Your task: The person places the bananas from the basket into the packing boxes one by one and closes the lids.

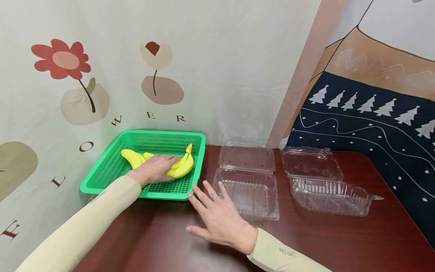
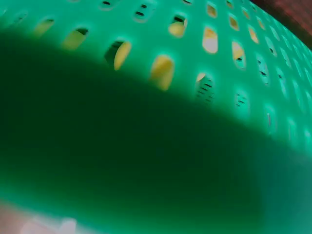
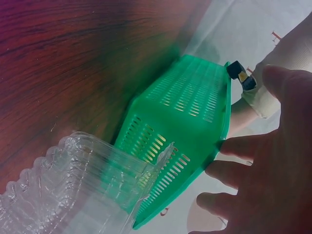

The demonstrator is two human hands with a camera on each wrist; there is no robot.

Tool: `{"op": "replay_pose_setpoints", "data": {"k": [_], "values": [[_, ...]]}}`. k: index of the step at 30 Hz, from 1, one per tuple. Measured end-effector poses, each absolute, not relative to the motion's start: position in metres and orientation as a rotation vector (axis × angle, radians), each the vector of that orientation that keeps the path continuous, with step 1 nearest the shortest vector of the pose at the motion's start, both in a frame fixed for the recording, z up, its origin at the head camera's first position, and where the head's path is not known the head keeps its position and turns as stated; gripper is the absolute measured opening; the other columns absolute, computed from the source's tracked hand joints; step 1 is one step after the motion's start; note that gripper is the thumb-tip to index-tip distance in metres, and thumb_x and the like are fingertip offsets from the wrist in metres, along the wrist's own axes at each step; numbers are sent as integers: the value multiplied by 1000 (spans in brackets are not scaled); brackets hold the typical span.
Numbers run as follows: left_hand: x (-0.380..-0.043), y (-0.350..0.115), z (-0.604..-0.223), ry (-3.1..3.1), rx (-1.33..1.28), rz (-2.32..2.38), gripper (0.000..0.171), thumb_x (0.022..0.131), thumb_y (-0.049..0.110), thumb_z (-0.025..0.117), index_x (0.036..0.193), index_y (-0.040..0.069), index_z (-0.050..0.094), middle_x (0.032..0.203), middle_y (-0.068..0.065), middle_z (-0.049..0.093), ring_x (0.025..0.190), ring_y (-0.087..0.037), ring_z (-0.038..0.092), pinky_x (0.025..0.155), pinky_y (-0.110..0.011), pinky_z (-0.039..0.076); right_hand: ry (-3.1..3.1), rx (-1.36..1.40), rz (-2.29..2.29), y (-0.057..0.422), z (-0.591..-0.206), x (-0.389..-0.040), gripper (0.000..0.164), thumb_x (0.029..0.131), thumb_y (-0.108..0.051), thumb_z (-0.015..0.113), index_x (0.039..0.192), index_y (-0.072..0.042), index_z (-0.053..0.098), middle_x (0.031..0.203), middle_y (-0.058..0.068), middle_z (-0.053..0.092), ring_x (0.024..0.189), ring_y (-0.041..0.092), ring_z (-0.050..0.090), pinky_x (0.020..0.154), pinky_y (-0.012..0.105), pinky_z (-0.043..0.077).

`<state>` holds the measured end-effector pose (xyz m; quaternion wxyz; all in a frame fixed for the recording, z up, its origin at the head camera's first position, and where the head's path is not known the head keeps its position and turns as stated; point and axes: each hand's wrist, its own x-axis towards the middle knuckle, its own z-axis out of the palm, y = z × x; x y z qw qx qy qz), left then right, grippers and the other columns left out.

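Observation:
A green plastic basket (image 1: 142,195) stands on the table against the wall, with yellow bananas (image 1: 183,169) inside. My left hand (image 1: 157,168) reaches over the front rim and grips the bananas at the right, fingers above and thumb below; its palm side is hidden. Yellow shows through the slots of the basket wall (image 2: 185,53) in the left wrist view. Another banana (image 1: 131,158) lies left of the hand. My right hand (image 1: 222,219), fingers spread, is held by the basket's front right corner, before an open clear clamshell box (image 1: 253,192); it holds nothing.
A second open clamshell box (image 1: 333,200) stands farther right on the dark red wooden table (image 1: 163,238). Behind the basket hangs a pale wall cloth (image 1: 221,68) with printed flowers; a dark printed cloth (image 1: 360,124) borders the table's right side.

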<state>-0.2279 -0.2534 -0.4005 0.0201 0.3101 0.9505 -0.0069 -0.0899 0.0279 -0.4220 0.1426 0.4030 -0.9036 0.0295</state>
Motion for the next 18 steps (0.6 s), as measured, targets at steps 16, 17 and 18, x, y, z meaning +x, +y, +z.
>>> {"op": "replay_pose_setpoints", "data": {"k": [16, 17, 18], "values": [[-209, -262, -360, 3058, 982, 137, 75, 85, 27, 82, 148, 0, 53, 128, -20, 65, 114, -41, 61, 100, -56, 49, -2666, 1150, 135, 31, -422, -88, 79, 100, -73, 40, 161, -22, 39, 168, 1, 31, 154, 35, 28, 119, 66, 26], [-207, -263, -358, 3066, 980, 140, 76, 85, 28, 83, 149, 0, 52, 129, -21, 64, 116, -42, 60, 101, -57, 48, -2670, 1150, 139, 31, -422, -87, 79, 100, -72, 40, 161, -22, 39, 168, 0, 31, 154, 35, 28, 119, 66, 25], [-206, -263, -357, 3071, 973, 149, 76, 85, 28, 83, 149, 0, 52, 130, -21, 64, 117, -42, 59, 102, -57, 48, -2670, 1150, 147, 32, -422, -87, 79, 100, -72, 40, 161, -22, 40, 168, 1, 31, 154, 35, 28, 119, 66, 25]]}}
